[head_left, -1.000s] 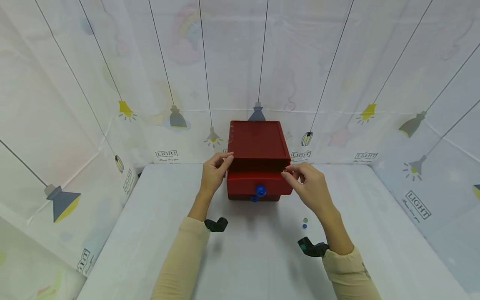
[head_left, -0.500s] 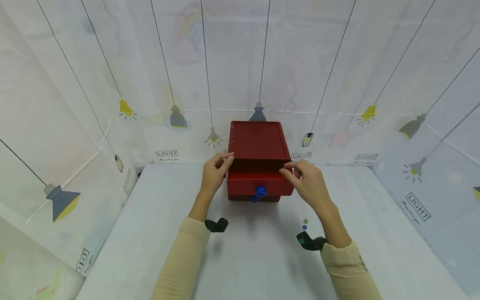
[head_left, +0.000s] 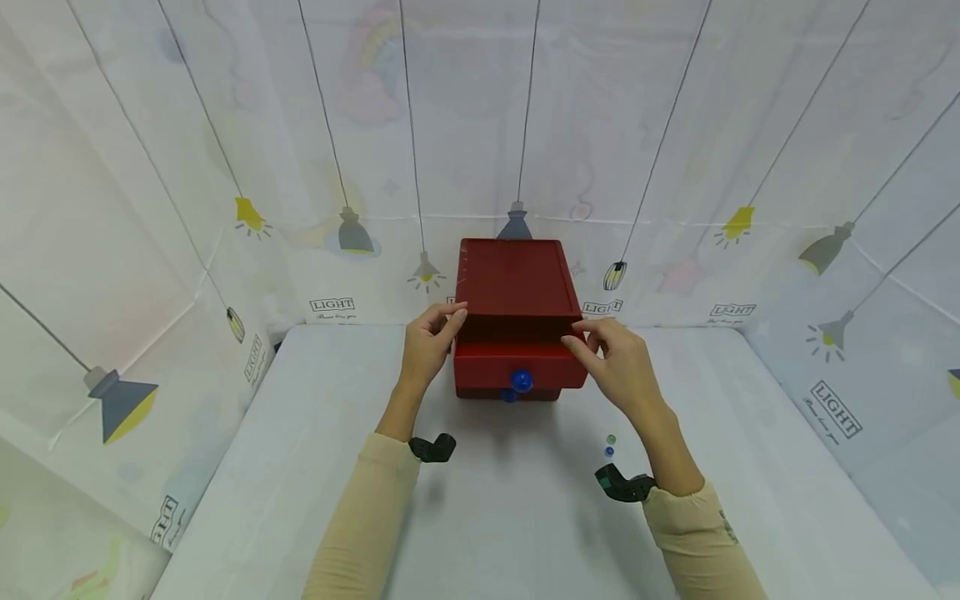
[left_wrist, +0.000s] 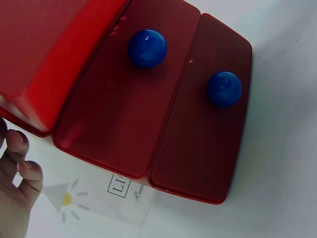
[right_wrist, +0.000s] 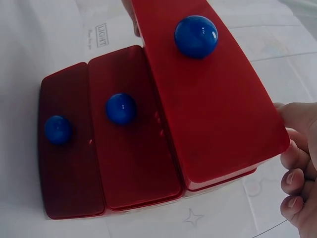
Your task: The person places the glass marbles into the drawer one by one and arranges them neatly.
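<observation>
A red drawer cabinet (head_left: 513, 279) with blue round knobs stands against the back wall. Its top drawer (head_left: 487, 373) is pulled out, with a blue knob (head_left: 522, 381) on its front; the inside is dark. My left hand (head_left: 425, 346) has thumb and fingertips at the cabinet's front left edge. My right hand (head_left: 618, 362) is at the drawer's right front corner, thumb and index finger apart, no object visible between them. In the right wrist view, the right fingers (right_wrist: 297, 161) lie loosely bent beside that corner. Two small round pieces, one green (head_left: 611, 439), one blue (head_left: 609, 451), lie on the table.
The lower drawers (right_wrist: 131, 141) are shut, each with a blue knob (right_wrist: 121, 108). A white cloth covers the table (head_left: 495, 517). Printed lamp-pattern curtains (head_left: 465, 125) surround it at the back and sides. A dark camera (head_left: 622, 485) sits on the right wrist.
My right thumb and index finger, close together at the drawer's corner a second ago, have shifted slightly left and spread a little. My left hand and the drawer have stayed put.
</observation>
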Demonstrator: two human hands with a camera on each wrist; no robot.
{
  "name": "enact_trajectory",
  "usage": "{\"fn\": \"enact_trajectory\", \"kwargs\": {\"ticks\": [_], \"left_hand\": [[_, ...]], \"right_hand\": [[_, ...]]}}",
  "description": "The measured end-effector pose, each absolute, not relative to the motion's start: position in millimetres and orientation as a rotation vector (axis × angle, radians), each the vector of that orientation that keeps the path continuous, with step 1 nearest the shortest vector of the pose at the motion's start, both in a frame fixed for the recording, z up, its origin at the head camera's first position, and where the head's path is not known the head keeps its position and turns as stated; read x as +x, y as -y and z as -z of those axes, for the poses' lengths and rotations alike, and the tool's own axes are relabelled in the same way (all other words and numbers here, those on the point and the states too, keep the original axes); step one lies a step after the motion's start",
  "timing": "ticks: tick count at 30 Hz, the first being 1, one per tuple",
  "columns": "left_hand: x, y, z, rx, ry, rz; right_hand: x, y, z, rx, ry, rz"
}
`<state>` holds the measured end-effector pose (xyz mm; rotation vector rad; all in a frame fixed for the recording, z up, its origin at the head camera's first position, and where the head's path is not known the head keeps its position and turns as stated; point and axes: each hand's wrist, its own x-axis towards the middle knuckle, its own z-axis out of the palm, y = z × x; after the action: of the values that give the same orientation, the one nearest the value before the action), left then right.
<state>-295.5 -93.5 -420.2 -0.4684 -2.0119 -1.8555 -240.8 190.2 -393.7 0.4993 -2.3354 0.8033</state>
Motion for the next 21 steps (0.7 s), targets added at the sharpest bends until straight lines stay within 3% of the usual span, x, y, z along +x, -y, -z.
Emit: {"fn": "enact_trajectory", "kwargs": {"ticks": [21], "left_hand": [[-294,93,419,-0.466,2.004,1.863]], "right_hand": [[-219,-212,394,0.419,2.292,-0.815]]}}
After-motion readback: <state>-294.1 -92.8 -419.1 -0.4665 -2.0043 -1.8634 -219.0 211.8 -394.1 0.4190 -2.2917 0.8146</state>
